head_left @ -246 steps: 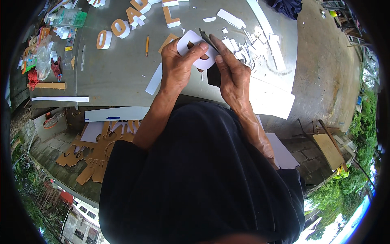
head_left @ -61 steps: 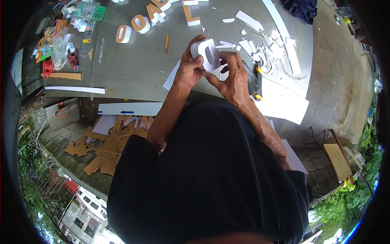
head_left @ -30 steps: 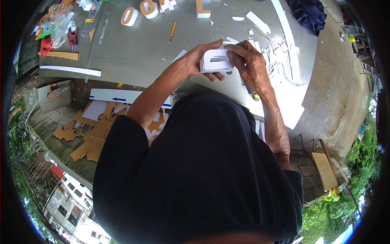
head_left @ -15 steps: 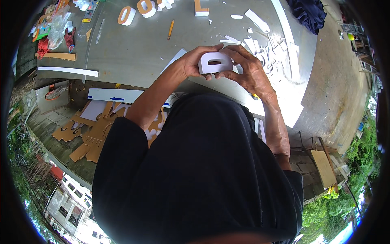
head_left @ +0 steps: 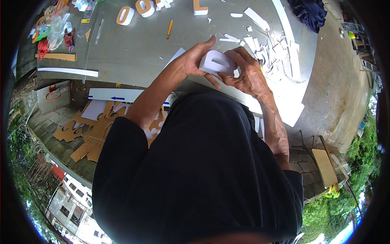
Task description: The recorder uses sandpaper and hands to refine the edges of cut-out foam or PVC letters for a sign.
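A thick white letter shape (head_left: 215, 61), rounded at one end and with a slot in its face, is between my hands above the table's near edge. My left hand (head_left: 196, 61) holds it from the left, its thumb raised away from the piece and fingertips reaching out below. My right hand (head_left: 247, 74) grips the rounded end, with bent fingers over and around it. A white sheet (head_left: 287, 109) lies beneath and to the right. Beyond my hands are a pencil (head_left: 170, 28) and a heap of white offcuts (head_left: 279, 53).
Finished-looking letter shapes with tan faces (head_left: 124, 16) stand along the far table. Bags, scraps and small items (head_left: 57, 36) crowd the left. Dark cloth (head_left: 308, 14) sits at the far right. Cut cardboard (head_left: 87, 126) lies below the table's near edge, and a board (head_left: 324, 166) leans at lower right.
Over the last seconds, the white piece has turned from upright to sideways and shifted right. In the last half second my left thumb has lifted, and my right hand has moved slightly down.
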{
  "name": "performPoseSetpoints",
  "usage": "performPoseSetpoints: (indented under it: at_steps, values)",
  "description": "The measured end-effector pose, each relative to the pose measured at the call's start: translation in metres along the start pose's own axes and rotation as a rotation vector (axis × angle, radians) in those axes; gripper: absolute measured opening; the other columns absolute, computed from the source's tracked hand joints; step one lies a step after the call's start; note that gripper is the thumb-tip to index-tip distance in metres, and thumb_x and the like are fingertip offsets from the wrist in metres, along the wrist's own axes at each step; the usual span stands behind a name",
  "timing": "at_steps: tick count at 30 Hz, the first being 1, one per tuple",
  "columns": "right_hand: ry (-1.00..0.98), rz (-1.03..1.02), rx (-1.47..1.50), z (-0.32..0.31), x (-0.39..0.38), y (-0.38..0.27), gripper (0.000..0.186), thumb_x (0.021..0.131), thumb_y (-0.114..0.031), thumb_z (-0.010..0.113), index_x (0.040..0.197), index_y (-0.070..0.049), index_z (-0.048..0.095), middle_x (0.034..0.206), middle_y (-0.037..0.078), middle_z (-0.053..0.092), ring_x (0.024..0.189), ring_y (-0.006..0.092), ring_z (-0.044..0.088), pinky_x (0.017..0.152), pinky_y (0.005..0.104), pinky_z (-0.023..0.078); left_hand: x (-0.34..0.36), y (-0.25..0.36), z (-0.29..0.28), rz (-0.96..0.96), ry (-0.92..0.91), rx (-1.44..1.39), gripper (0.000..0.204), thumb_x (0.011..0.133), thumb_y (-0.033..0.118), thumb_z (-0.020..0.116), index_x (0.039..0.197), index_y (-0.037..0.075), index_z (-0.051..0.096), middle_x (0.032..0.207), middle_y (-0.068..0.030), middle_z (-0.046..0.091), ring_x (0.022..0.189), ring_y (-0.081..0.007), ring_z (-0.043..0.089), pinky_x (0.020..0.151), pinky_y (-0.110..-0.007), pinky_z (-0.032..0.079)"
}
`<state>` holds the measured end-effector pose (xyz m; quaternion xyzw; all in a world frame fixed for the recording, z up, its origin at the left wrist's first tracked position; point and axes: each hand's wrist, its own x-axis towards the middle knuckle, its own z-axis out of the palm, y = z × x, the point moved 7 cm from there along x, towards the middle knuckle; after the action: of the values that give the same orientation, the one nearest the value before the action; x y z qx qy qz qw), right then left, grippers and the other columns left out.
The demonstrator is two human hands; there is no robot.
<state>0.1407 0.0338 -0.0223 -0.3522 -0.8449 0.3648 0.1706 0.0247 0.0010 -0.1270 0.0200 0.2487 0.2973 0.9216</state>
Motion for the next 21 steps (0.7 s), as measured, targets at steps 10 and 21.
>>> performPoseSetpoints:
  at_steps: [10, 21]
  values:
    - [0.246, 0.296, 0.19, -0.013, -0.014, 0.025, 0.048, 0.071, -0.025, 0.083, 0.105, 0.007, 0.07, 0.09, 0.018, 0.068, 0.074, 0.0257, 0.07, 0.068, 0.0351, 0.058, -0.03, 0.022, 0.028, 0.867, -0.093, 0.276, 0.073, 0.084, 0.016, 0.079, 0.148, 0.011, 0.044, 0.147, -0.0144, 0.05, 0.13, -0.0207, 0.051, 0.105, -0.033, 0.046]
    - [0.257, 0.441, 0.262, -0.006, -0.023, 0.007, 0.048, 0.074, -0.026, 0.083, 0.102, 0.01, 0.07, 0.09, 0.02, 0.069, 0.076, 0.0263, 0.071, 0.068, 0.0343, 0.058, -0.026, 0.005, 0.019, 0.878, 0.127, 0.265, 0.043, 0.088, 0.005, 0.073, 0.131, 0.005, 0.063, 0.128, -0.0147, 0.065, 0.114, -0.0197, 0.061, 0.1, -0.033, 0.05]
